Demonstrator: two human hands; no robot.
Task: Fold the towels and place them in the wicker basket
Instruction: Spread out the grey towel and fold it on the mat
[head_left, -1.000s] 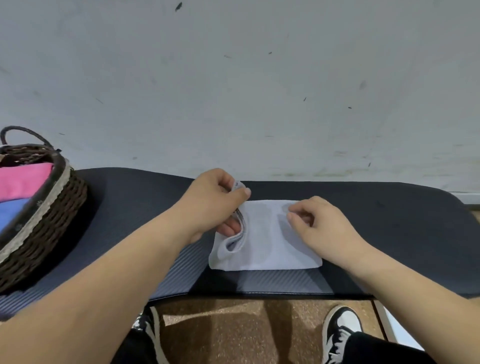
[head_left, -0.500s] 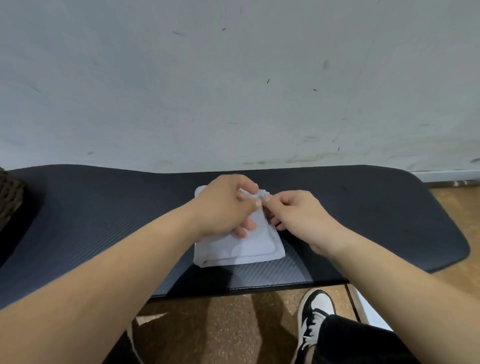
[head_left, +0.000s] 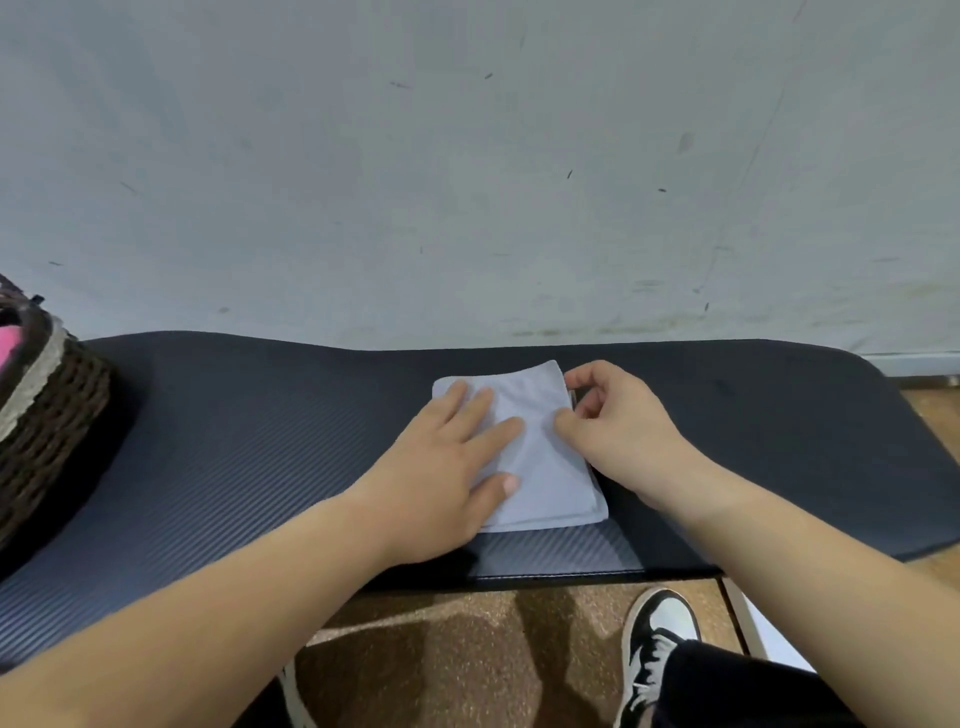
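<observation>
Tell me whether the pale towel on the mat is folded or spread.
Folded: the towel lies as a small rectangle with stacked edges at its near corner, left hand flat on it.

a plain indoor room, possibly domestic, is suggested by a scuffed pale wall (head_left: 467, 156), a dark ribbed padded surface (head_left: 234, 441), a speckled brown floor (head_left: 441, 649) and a wicker basket (head_left: 52, 415).

Wicker basket (head_left: 57, 415): cut by left edge, interior mostly out of view.
Pink towel (head_left: 6, 345): sliver only.
Folded towel (head_left: 545, 473): left portion under left hand (head_left: 447, 467).
Right hand (head_left: 623, 441): grip on towel edge unclear.
</observation>
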